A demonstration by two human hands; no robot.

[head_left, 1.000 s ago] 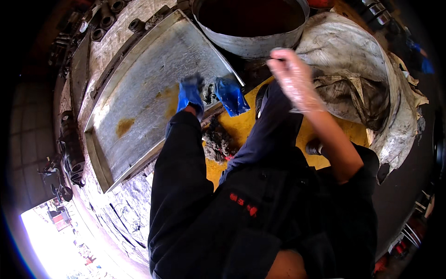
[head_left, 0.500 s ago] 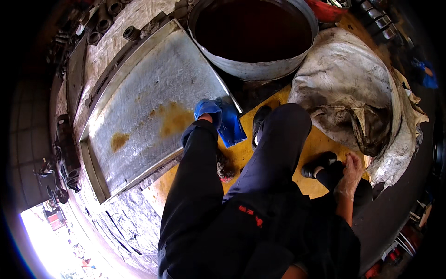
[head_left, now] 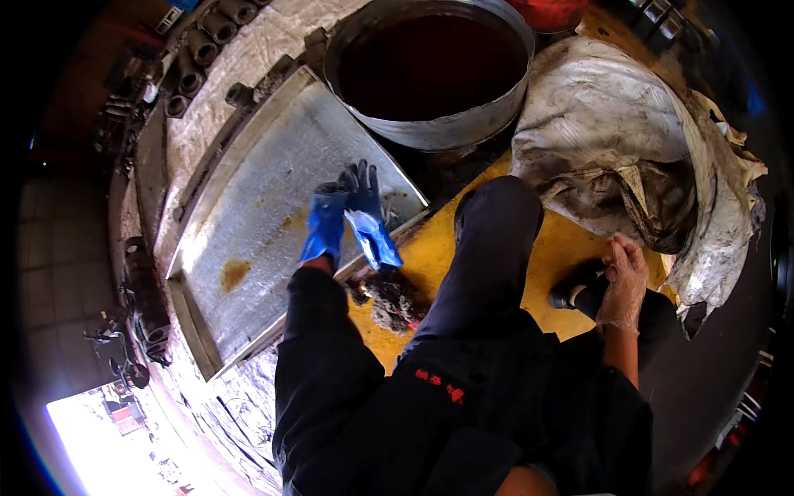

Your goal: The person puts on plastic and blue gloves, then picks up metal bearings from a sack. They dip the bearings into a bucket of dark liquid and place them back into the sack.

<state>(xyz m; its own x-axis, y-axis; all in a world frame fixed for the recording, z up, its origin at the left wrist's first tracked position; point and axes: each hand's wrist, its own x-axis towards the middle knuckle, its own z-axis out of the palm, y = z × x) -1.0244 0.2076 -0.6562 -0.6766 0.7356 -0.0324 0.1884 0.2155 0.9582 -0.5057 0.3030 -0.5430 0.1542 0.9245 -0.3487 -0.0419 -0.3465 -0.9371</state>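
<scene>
My left hand (head_left: 324, 223), in a blue rubber glove with dark fingers, is closed on a second blue glove (head_left: 372, 236). That loose glove hangs beside it, fingers up and cuff down, over the right part of a shallow metal tray (head_left: 273, 190) with brown stains. My right hand (head_left: 624, 285) wears a thin clear plastic glove. It is held low by my right leg, near the dirty white sack (head_left: 608, 124), with its fingers loosely bent and nothing visible in them.
A round metal tub (head_left: 438, 132) of dark liquid stands beyond the tray. A grey fuzzy wad (head_left: 393, 299) lies on the yellow surface (head_left: 463, 240) by my knee. Several metal cylinders (head_left: 203, 50) line the far left. A red container (head_left: 550, 12) stands behind the tub.
My left hand has moved left over the tray and turned, carrying the loose glove, whose dark fingers now point up. The view has shifted slightly. My right hand stays by my leg.
</scene>
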